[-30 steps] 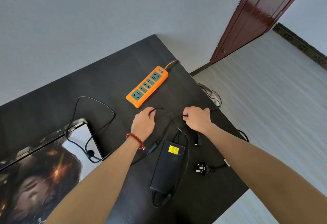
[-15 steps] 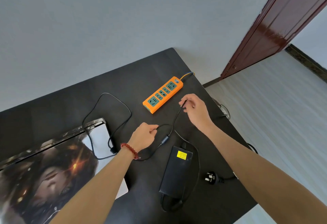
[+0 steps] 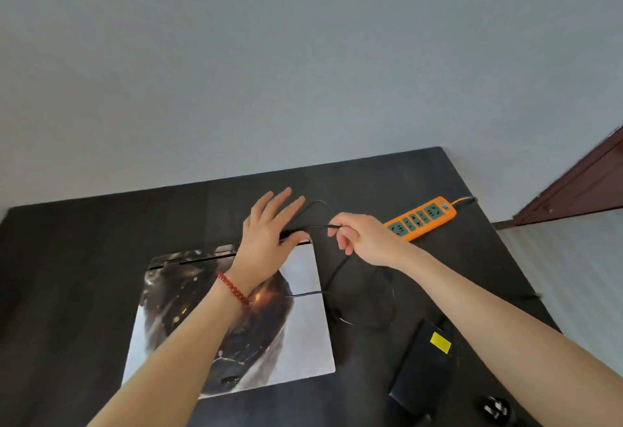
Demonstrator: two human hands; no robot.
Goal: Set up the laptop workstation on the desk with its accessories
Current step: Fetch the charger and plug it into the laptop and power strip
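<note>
A closed laptop (image 3: 303, 335) with a dark picture on its lid lies on the black desk (image 3: 84, 274). My left hand (image 3: 269, 231) is spread with straight fingers over the lid's far right corner, thumb against the thin black charger cable (image 3: 337, 271). My right hand (image 3: 364, 237) pinches that cable near its end, just right of the corner. The cable loops down beside the laptop to the black power brick (image 3: 421, 369) with a yellow label. Its wall plug (image 3: 495, 411) lies at the lower right. An orange power strip (image 3: 421, 217) sits behind my right hand.
The desk's far edge meets a grey wall. Its right edge drops to a pale floor (image 3: 573, 258). A dark red door (image 3: 580, 190) stands at the far right. The strip's own cord (image 3: 465, 200) runs off the desk's right side.
The view has swung left, bringing the whole laptop into sight. Both hands moved with the cable from near the power strip to the laptop's far right corner. My left hand has opened flat.
</note>
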